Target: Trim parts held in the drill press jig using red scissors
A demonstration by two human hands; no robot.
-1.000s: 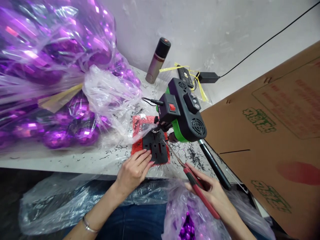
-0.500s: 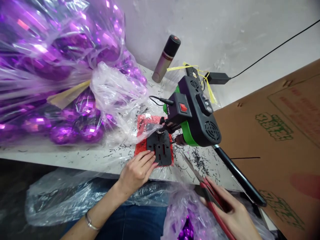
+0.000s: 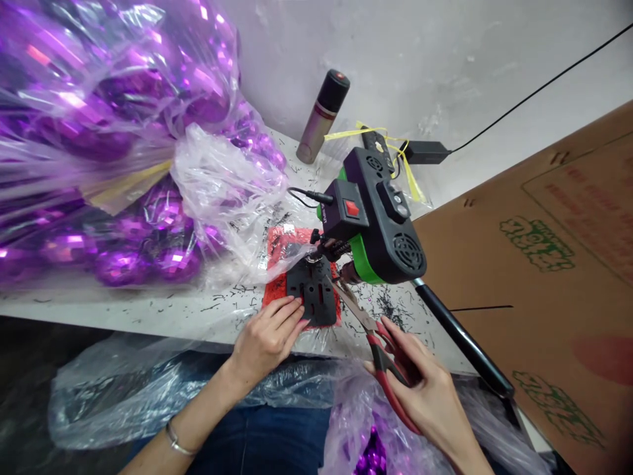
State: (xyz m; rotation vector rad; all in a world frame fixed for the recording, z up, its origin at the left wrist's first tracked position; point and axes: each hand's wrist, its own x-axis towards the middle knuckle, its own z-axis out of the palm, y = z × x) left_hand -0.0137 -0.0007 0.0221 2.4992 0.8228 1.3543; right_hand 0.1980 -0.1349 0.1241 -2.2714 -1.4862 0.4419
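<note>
Crowding black plate (image 3: 325, 311): green-trimmed machine (image 3: 368, 204) at one o'clock, bagged purple balls (image 3: 174, 261) at ten. Left hand (image 3: 266, 338) lying half-open, touching plate; right hand (image 3: 428, 386) gripping scissors (image 3: 367, 321), four o'clock.

Boxy black-and-green machine (image 3: 380, 218) stands over far end of flat black slotted plate (image 3: 321, 313), closing it from behind. Near side: narrow gap, left hand (image 3: 267, 338) to red-handled metal scissors (image 3: 380, 356). Left: clear plastic bag of purple mirrored balls (image 3: 128, 158). Right: long black lever (image 3: 462, 338), brown cardboard box (image 3: 539, 284). Passage: front strip of white tabletop (image 3: 163, 309).
</note>
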